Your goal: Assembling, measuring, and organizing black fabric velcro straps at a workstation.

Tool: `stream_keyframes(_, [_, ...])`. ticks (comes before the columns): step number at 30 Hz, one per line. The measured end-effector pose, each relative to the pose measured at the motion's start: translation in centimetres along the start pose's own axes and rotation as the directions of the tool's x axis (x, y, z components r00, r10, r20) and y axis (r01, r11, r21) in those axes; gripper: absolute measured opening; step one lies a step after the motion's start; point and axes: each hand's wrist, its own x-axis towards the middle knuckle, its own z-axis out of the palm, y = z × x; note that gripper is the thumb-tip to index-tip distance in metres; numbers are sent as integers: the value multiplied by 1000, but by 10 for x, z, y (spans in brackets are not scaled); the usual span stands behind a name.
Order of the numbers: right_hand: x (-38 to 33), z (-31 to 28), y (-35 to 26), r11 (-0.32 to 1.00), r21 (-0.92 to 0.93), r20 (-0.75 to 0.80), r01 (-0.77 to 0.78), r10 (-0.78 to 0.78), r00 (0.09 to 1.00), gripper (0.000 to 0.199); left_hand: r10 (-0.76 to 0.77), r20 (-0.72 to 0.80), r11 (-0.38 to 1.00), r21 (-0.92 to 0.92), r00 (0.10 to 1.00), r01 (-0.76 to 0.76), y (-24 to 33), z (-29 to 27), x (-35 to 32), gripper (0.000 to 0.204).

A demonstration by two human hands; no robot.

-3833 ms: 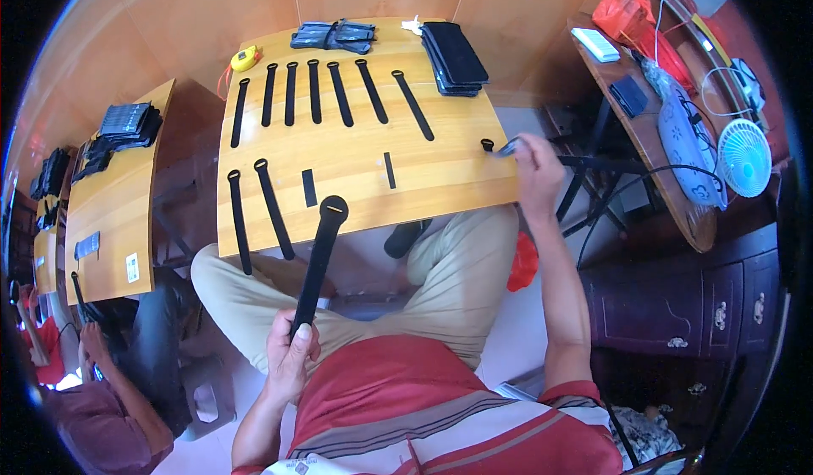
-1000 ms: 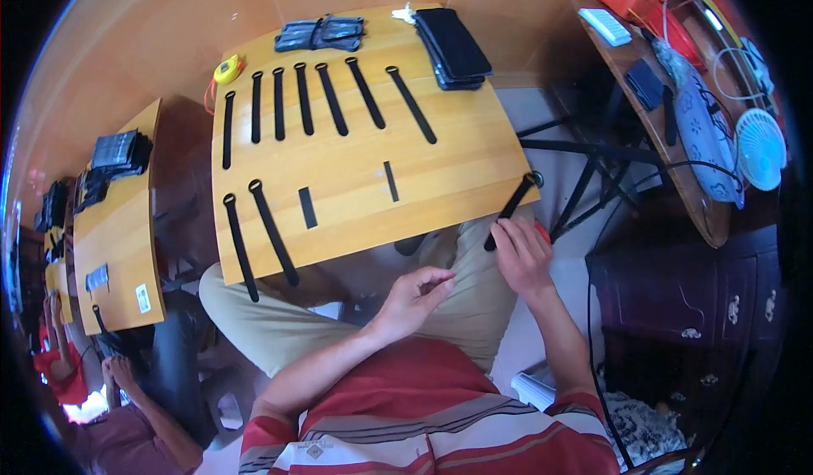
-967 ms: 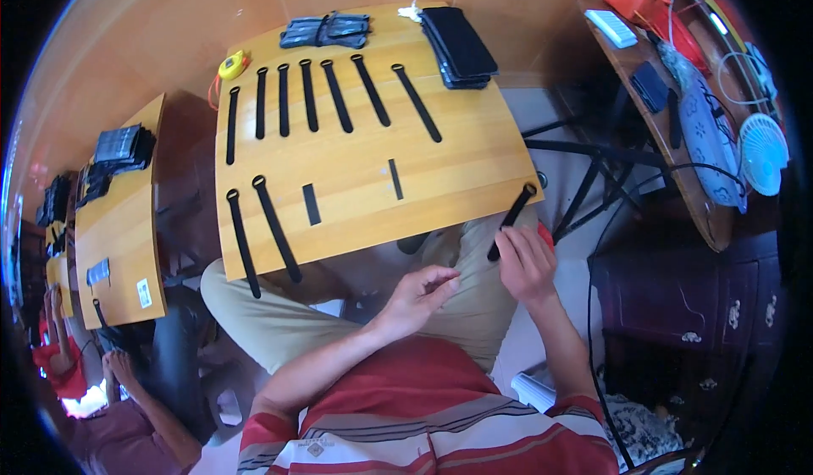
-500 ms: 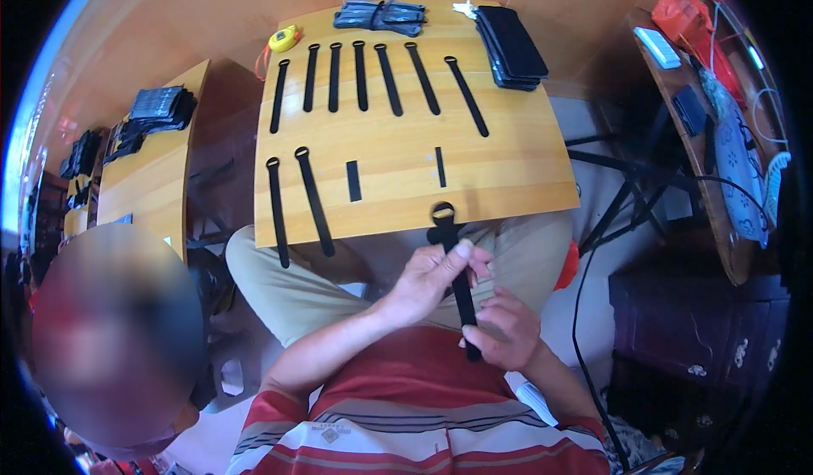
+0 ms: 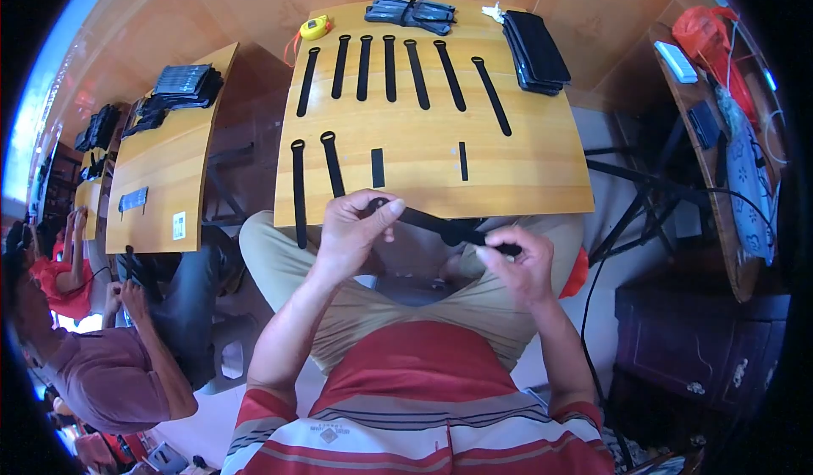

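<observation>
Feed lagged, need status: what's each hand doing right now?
Left hand: closed on one end of the black strap.
Right hand: fingers pinching its other end.

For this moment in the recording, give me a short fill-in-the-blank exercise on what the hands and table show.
1. The left hand and right hand hold one black strap by its two ____.
2. The back row on the wooden table holds ____ long straps.
3. The small tape measure at the table's back left corner is ____.

Missing words: ends; six; yellow
</observation>
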Motion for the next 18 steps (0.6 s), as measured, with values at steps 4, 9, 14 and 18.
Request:
stream_keyframes(4, [25,8,5,960,241,-75,-141,163,984,12,-46,13,998,36,999,45,6,-17,8,20])
stream_keyframes(9, [62,10,19,914,366,-93,-174,221,971,16,-35,1,992,118,999,35,14,-30,25,18])
stream_keyframes(14, [93,5,42,925,320,-50,-203,231,972,20,18,-33,960,280,999,-8,21,-38,48,15])
stream_keyframes(18, [111,4,54,908,300,-34,-291,315,948,25,-7,-40,955,296,999,19,19,-49,72,15])
